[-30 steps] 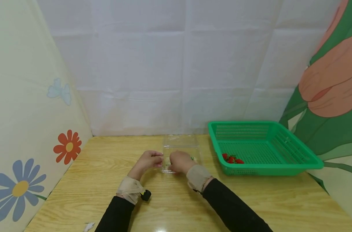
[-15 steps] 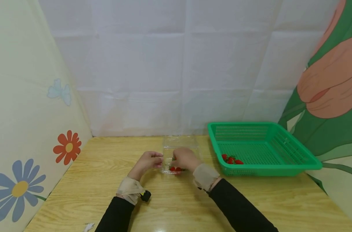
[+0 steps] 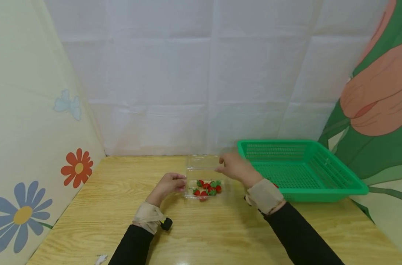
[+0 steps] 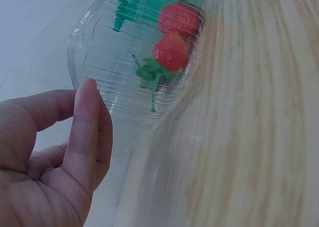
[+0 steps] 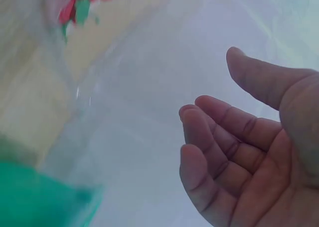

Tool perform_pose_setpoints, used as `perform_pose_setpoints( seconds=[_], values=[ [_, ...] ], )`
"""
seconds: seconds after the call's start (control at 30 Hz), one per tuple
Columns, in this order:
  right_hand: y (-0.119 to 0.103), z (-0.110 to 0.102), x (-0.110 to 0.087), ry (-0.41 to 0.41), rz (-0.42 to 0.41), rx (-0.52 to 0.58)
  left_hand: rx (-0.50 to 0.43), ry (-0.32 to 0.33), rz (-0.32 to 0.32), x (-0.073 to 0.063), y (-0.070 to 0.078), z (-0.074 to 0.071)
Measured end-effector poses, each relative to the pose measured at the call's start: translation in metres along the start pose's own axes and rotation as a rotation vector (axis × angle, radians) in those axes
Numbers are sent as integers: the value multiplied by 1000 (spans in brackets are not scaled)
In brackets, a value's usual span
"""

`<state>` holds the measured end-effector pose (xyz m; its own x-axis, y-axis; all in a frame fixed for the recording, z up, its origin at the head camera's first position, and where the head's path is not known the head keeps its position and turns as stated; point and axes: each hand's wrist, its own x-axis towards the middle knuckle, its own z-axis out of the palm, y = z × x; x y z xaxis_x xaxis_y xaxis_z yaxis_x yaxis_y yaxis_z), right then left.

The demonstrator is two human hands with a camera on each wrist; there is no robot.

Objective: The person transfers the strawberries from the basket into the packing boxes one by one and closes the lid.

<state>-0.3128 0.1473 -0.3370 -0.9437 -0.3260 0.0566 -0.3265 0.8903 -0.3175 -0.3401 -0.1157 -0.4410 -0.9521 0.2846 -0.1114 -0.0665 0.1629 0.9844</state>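
A clear plastic clamshell box (image 3: pixel 189 194) sits on the table with its lid (image 3: pixel 205 162) raised at the back. Several red strawberries (image 3: pixel 206 186) with green leaves lie inside; two of them show through the ribbed wall in the left wrist view. My left hand (image 3: pixel 169 183) pinches the box's left rim between thumb and fingers. Between box and basket, my right hand (image 3: pixel 238 169) is above the table, its fingers loosely bent and holding nothing. In the right wrist view the right hand's thumb stands apart from the fingers (image 5: pixel 214 157).
A green perforated basket (image 3: pixel 323 194) stands on the right, one strawberry (image 3: pixel 275 185) showing past my right wrist. A white sheet (image 3: pixel 154 73) hangs behind the wooden table (image 3: pixel 194 235). A white scrap (image 3: pixel 101 259) lies near the front left.
My right hand has let go of a strawberry, left the box and moved up and right towards the basket. The strawberries in the box are now uncovered. My left hand stays put.
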Motion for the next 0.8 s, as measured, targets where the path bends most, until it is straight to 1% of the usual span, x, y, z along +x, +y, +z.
perform_pose_setpoints(
  seconds=[0.03, 0.07, 0.17, 0.37, 0.6, 0.8],
  values=[
    [4, -5, -3, 13, -4, -9, 3, 1, -1, 0, 0, 0],
    [8, -10, -5, 20, 0, -5, 7, 2, -3, 0, 1, 0],
    [22, -25, -12, 43, 22, -41, 13, 9, -7, 0, 2, 0],
    [54, -48, -29, 41, 94, -32, 14, 11, -2, 2, 1, 0],
    [96, -64, -52, 22, 131, -6, 16, 6, 1, 2, -1, 1],
    [126, -71, -69, -28, 174, -6, 8, 17, -6, 1, -2, 0]
  ],
)
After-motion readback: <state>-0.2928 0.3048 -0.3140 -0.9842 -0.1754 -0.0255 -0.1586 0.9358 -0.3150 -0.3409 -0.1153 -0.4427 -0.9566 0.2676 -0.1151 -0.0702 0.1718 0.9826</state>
